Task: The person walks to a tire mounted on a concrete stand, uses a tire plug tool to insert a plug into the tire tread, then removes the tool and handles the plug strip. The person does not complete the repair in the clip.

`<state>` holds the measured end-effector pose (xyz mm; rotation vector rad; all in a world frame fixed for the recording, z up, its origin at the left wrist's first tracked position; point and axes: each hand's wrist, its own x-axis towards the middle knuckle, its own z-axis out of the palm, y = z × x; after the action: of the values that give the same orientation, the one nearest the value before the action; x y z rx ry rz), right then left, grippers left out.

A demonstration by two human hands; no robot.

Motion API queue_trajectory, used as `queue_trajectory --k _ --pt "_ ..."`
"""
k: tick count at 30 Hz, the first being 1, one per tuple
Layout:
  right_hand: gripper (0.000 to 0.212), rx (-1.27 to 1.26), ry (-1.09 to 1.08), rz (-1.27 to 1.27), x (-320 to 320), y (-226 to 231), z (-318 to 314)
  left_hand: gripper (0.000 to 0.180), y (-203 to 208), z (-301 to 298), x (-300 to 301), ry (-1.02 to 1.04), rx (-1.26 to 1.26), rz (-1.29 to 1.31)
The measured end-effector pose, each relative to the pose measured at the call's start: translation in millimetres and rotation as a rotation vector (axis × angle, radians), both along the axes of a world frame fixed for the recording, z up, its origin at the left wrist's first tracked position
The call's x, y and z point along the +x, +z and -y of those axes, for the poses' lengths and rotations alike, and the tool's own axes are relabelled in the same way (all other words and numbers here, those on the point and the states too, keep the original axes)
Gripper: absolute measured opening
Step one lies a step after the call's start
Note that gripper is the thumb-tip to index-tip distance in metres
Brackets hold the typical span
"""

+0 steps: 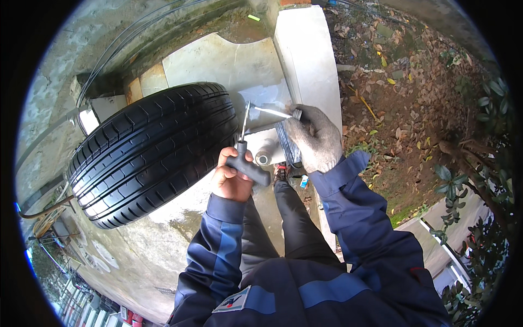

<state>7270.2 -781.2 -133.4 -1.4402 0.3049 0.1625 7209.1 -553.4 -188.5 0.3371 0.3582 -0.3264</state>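
My bare left hand (234, 180) is wrapped round the dark grey T-shaped handle of a tire plug tool (248, 163), its thin metal shaft pointing up and away. In my right hand (313, 136), covered by a grey knit glove, the dark cap of a small applicator brush (275, 113) is pinched. The brush's pale stem reaches left, and its dark tip meets or nearly meets the upper end of the shaft. A small round can (262, 158) with an opening on top stands just below, between my hands. Left of them rests a black tire (158, 152), tread facing up.
A dark ribbed strip bundle (289, 144) lies beside my right glove. Pale stone slabs (218, 62) and a white ledge (308, 54) extend ahead. Leaf-covered soil (397, 109) lies right, with leafy branches (463, 191) near. A small blue-white packet (304, 181) is near my shoe (281, 172).
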Motion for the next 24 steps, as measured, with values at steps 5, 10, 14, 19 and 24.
queue_trajectory --k 5,10,14,19,24 --pt "0.035 -0.179 -0.043 -0.081 -33 -28 6 0.044 11 -4 0 0.047 0.314 -0.032" --pt "0.04 -0.434 0.137 -0.249 -71 -63 9 0.037 25 -14 -19 -0.143 1.291 0.18" --pt "0.048 -0.708 0.405 -0.282 -99 -75 -6 0.034 24 -26 -38 -0.297 1.593 0.342" --pt "0.037 -0.855 0.48 -0.207 -110 -103 -33 0.034 20 -39 -51 -0.4 1.681 0.434" --pt "0.033 -1.086 0.511 -0.15 -112 -142 -58 0.035 18 -46 -52 -0.531 1.702 0.445"
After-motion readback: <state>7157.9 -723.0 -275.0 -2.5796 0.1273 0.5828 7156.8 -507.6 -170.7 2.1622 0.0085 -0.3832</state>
